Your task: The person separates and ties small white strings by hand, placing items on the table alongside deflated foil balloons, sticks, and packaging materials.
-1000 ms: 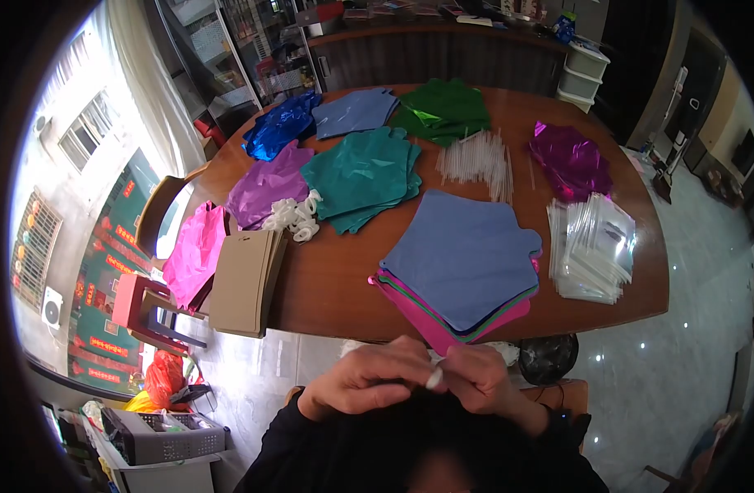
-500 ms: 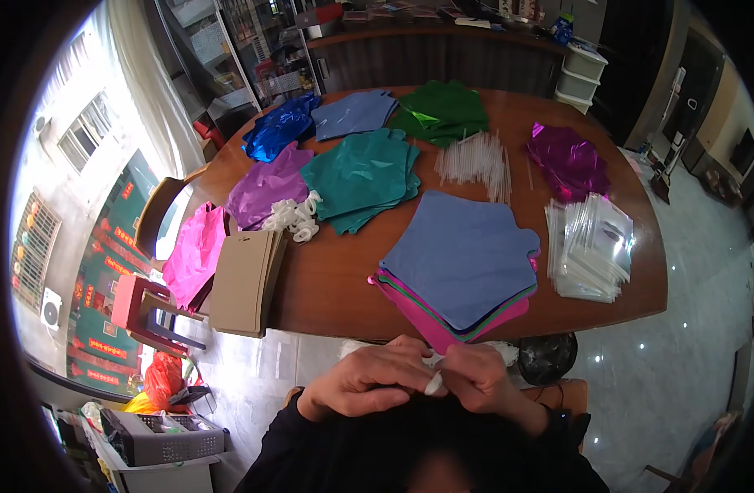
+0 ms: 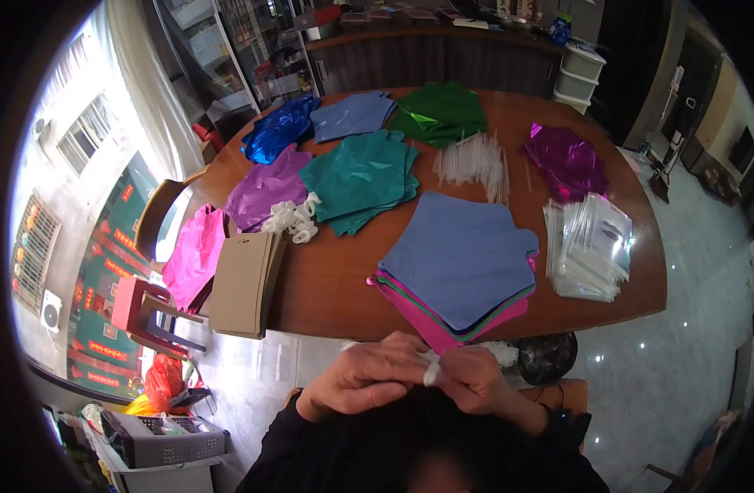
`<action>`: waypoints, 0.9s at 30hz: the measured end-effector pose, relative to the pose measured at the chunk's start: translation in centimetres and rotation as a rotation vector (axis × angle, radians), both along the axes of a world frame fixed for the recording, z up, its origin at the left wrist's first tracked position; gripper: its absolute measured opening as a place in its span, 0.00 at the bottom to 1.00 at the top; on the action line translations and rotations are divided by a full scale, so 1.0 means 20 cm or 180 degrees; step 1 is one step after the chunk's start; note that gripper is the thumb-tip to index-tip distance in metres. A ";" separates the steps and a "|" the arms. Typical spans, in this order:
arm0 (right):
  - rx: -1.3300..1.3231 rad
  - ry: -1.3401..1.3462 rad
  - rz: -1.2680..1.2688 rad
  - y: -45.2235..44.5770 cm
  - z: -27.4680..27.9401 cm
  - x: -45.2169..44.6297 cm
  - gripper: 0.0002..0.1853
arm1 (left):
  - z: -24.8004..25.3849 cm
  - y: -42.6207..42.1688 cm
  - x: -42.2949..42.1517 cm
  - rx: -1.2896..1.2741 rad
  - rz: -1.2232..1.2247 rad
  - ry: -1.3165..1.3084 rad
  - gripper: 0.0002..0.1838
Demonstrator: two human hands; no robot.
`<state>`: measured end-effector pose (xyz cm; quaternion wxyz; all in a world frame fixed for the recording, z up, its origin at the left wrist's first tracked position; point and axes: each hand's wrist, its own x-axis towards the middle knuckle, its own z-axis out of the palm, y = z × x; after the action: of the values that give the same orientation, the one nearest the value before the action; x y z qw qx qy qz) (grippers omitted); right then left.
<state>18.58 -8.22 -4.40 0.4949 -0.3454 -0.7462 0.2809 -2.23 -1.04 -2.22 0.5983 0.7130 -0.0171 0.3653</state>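
In front of my body, just off the near table edge, my left hand [image 3: 369, 376] and my right hand [image 3: 475, 380] meet. A small white strip [image 3: 432, 371], perhaps ribbon or tape, shows between them. My right fingers are pinched on it, and my left fingers curl against its other side. Fingers hide part of the strip. Closest to both hands on the table lies a stack of flat foil balloons [image 3: 459, 255], blue-grey on top with pink and green edges below. White coils [image 3: 292, 218] of similar look are heaped farther left.
Flat foil sheets in teal [image 3: 356, 177], purple [image 3: 266, 189], pink [image 3: 195, 255] and magenta [image 3: 566, 162] cover the table [image 3: 328, 304]. Brown cardboard [image 3: 244, 283], white sticks [image 3: 473, 164] and clear packets [image 3: 589, 246] lie there too. A black bin [image 3: 548, 359] stands below the front edge.
Both hands have shifted slightly while staying together at the white strip. The strip sits a little higher and its end is turned differently. Things on the table have not moved.
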 end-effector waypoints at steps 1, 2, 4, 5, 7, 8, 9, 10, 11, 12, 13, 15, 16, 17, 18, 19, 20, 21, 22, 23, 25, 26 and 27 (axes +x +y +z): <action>0.0004 0.0002 -0.0002 0.00 0.00 0.00 0.02 | 0.01 0.00 0.00 0.0004 -0.0002 0.0002 0.15; 0.0016 0.0064 0.0026 0.00 -0.01 0.00 0.02 | 0.02 0.00 0.01 0.0210 0.0324 0.0295 0.14; 0.0029 0.0190 0.0081 -0.01 -0.03 -0.01 0.02 | 0.06 -0.01 0.01 0.0613 0.0975 0.0882 0.13; 0.0031 0.0252 0.0111 -0.01 -0.03 -0.01 0.02 | 0.07 -0.01 0.01 0.0811 0.1302 0.1176 0.13; -0.0021 0.0222 0.0025 -0.01 -0.03 0.00 0.02 | 0.06 0.01 0.00 0.0778 0.0935 0.1184 0.12; -0.0073 0.0190 -0.0065 -0.01 -0.02 0.01 0.02 | 0.06 0.03 -0.02 0.0745 0.0564 0.1188 0.12; -0.0125 0.0156 -0.0159 -0.01 -0.02 0.02 0.02 | 0.06 0.05 -0.03 0.0709 0.0191 0.1186 0.12; -0.0179 0.0123 -0.0254 -0.02 -0.02 0.02 0.02 | 0.05 0.05 -0.03 0.0672 -0.0185 0.1182 0.12; -0.0184 0.0123 -0.0259 -0.02 -0.02 0.02 0.02 | 0.05 0.05 -0.03 0.0668 -0.0190 0.1182 0.12; -0.0174 0.0124 -0.0186 -0.01 -0.02 0.01 0.02 | 0.04 0.03 -0.02 0.0459 -0.0073 0.0921 0.12; -0.0161 0.0125 -0.0110 -0.01 -0.02 0.00 0.02 | 0.03 0.01 0.00 0.0253 0.0047 0.0659 0.12; -0.0131 0.0130 0.0037 0.00 -0.02 -0.01 0.03 | 0.03 -0.01 0.02 -0.0155 0.0282 0.0137 0.11; -0.0129 0.0131 0.0034 0.00 -0.02 -0.01 0.03 | 0.03 -0.01 0.02 -0.0152 0.0279 0.0137 0.11; -0.0104 0.0147 0.0052 0.00 -0.03 -0.01 0.03 | 0.04 -0.01 0.03 0.0117 0.0565 0.0457 0.11; -0.0083 0.0164 0.0072 0.00 -0.03 -0.01 0.03 | 0.05 -0.01 0.03 0.0385 0.0854 0.0778 0.11; -0.0062 0.0181 0.0095 0.00 -0.03 -0.01 0.03 | 0.06 -0.01 0.03 0.0652 0.1144 0.1100 0.11; -0.0040 0.0198 0.0120 0.00 -0.03 -0.01 0.03 | 0.06 -0.01 0.03 0.0921 0.1435 0.1420 0.11; -0.0039 0.0197 0.0125 0.00 -0.03 0.00 0.03 | 0.06 0.00 0.02 0.0921 0.1440 0.1421 0.11; -0.0077 0.0209 0.0008 0.00 -0.03 0.00 0.03 | 0.05 0.02 0.01 0.0874 0.1026 0.1368 0.11; -0.0117 0.0221 -0.0112 -0.01 -0.03 0.01 0.03 | 0.04 0.03 -0.01 0.0823 0.0609 0.1311 0.11; -0.0196 0.0243 -0.0358 -0.01 -0.02 0.01 0.03 | 0.03 0.05 -0.03 0.0715 -0.0227 0.1184 0.11; -0.0196 0.0242 -0.0361 -0.01 -0.01 0.01 0.03 | 0.03 0.05 -0.02 0.0716 -0.0230 0.1183 0.11; -0.0157 0.0194 -0.0273 -0.01 -0.01 0.01 0.03 | 0.03 0.03 -0.01 0.0457 -0.0129 0.0896 0.11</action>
<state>18.75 -8.38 -4.56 0.5204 -0.3804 -0.7082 0.2881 -2.43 -0.40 -1.55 0.5495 0.7976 0.0264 0.2475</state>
